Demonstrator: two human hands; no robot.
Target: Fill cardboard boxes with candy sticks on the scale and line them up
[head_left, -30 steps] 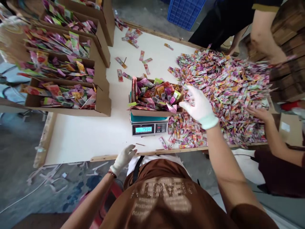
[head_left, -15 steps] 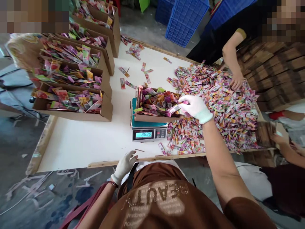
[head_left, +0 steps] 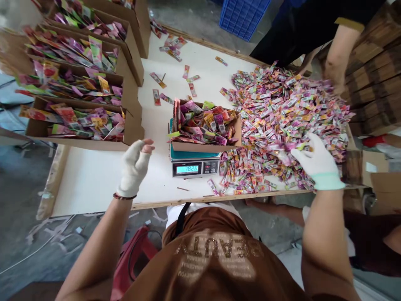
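Observation:
A carton of small colourful packets (head_left: 206, 146) rests on a digital scale (head_left: 194, 169) with a lit display. To its right, my gloved right hand (head_left: 318, 163) is over a big heap of packets (head_left: 282, 113), thumb and fingers closed on a few of them; some near the fingertips are blurred. My left hand (head_left: 134, 167), in a white glove with bare fingertips, hangs over the table left of the scale. Its fingers are loosely bent and apart, with nothing in them.
Several filled cartons (head_left: 84, 144) stand in a row at the left. Loose packets (head_left: 156, 97) lie on the white tabletop (head_left: 94, 179). Across the table is a co-worker's arm (head_left: 338, 58) by the heap. A blue crate (head_left: 242, 19) and stacked cartons (head_left: 372, 92) stand beyond.
My right hand has moved from the carton on the scale rightward to the heap. My left hand has risen from the table's front edge to the left. The scale's display reading has changed.

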